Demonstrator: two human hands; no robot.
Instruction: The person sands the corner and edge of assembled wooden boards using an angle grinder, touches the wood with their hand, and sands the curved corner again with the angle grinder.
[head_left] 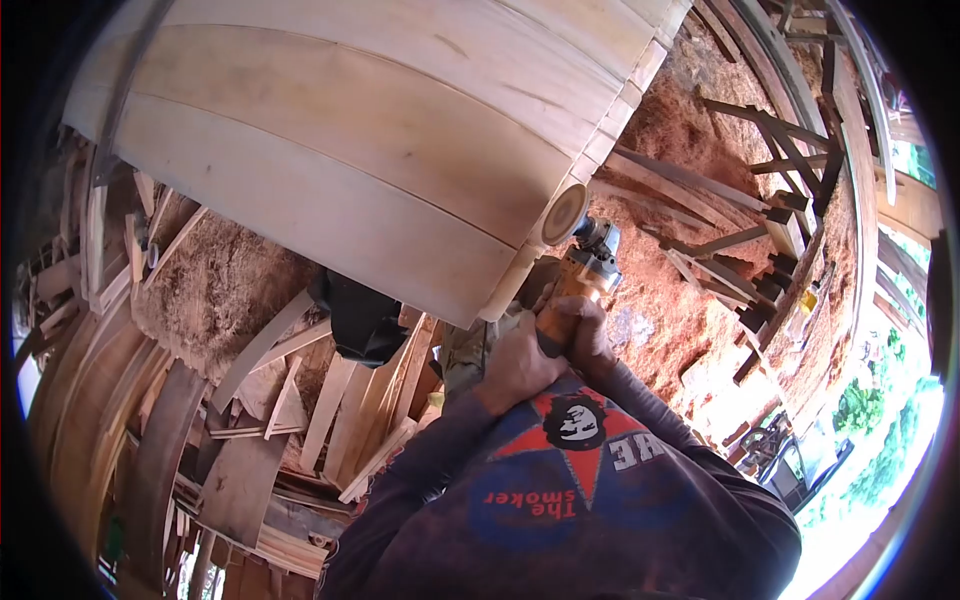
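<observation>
Fingers of the left hand [520, 365] and the right hand [588, 333] are wrapped around the body of an angle grinder [572, 296], both closed on its yellow-orange casing. The left hand grips nearer the rear end; the right curls over the casing from the other side, just beside it. The grinder points away from the person's chest, its metal gear head [600, 240] foremost and a round, pale brown disc [566, 214] tilted on the front. The disc sits at the lower right corner of a broad stretch of curved wooden planking [330, 150], overlapping its edge in view; whether the two touch cannot be told.

Long seams run across the planking, and a narrow row of short pieces lines its right-hand edge. Below it, a black, crumpled item [365, 322] lies near loose boards [345, 420], with wide curved planks [80, 400] further left. Reddish sawdust [655, 290] covers the ground to the right of the grinder, where dark timber lengths [790, 150] stand crossed. The person's dark shirt [620, 500] bears a red star and the words "The smoker", seen upside down.
</observation>
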